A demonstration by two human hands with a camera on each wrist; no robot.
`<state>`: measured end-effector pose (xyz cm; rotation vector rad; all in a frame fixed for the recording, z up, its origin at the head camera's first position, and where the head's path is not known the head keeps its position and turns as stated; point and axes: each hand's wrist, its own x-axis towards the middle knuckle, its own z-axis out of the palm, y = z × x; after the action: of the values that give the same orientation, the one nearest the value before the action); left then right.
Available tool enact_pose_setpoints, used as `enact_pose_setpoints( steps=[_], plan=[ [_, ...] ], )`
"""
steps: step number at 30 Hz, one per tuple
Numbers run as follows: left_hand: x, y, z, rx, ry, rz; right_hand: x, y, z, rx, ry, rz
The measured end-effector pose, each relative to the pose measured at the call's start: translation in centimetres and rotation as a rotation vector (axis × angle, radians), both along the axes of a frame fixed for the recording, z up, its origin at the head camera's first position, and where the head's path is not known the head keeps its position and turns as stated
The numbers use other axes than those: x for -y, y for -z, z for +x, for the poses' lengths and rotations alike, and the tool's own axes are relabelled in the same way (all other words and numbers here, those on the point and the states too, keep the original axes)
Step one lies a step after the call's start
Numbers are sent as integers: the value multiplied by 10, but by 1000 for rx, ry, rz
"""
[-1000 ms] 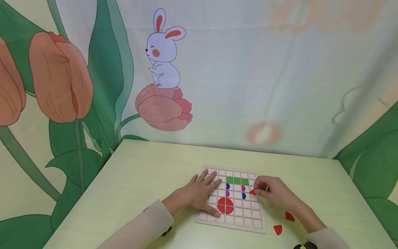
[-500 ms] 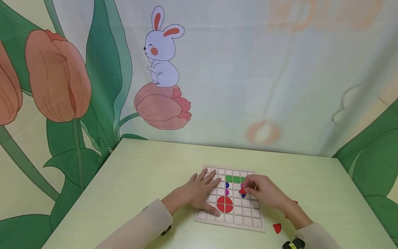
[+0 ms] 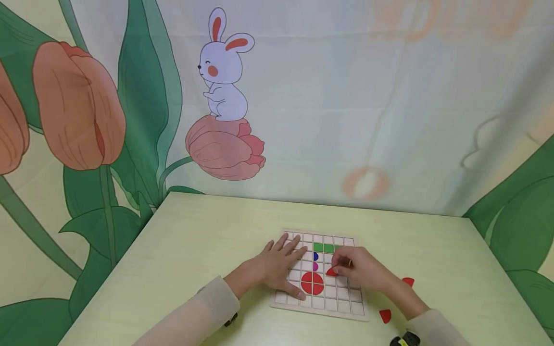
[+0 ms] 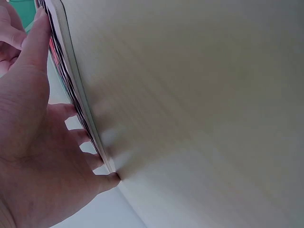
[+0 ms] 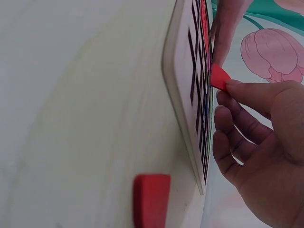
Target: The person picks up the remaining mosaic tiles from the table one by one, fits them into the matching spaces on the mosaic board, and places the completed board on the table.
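Note:
A pale wooden grid board (image 3: 320, 312) lies on the table. My left hand (image 3: 281, 266) is spread flat over its left side, fingers straight and thumb near the front. Between thumb and fingers, my right hand (image 3: 361, 269) pinches a red quarter-circle piece (image 3: 332, 272), which shows clearly in the right wrist view too (image 5: 219, 77). That piece is close over the board, right of a red circle (image 3: 312, 283) made of quarter pieces. A green strip (image 3: 323, 248), a blue half-circle (image 3: 316, 256) and a magenta half-circle (image 3: 315, 266) sit in the grid. My right hand hides the cells behind it.
Two loose red quarter pieces lie on the table right of the board: one near the front (image 3: 385, 315), another partly behind the right forearm (image 3: 409, 281). A curtain (image 3: 303, 96) printed with tulips and a rabbit hangs behind the table's (image 3: 216, 216) back edge.
My right hand has moved left over the board with the red quarter piece, from the right edge toward the red circle. The left hand has stayed in place.

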<state>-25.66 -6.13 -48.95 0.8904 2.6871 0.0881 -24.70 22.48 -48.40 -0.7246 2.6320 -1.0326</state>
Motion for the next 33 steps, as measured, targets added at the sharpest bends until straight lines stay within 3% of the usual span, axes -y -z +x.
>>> enact_pose_setpoints(
  steps=[33],
  plan=[
    [-1,0,0,11,-14,8,4,-3,7,25,-75,22]
  ],
)
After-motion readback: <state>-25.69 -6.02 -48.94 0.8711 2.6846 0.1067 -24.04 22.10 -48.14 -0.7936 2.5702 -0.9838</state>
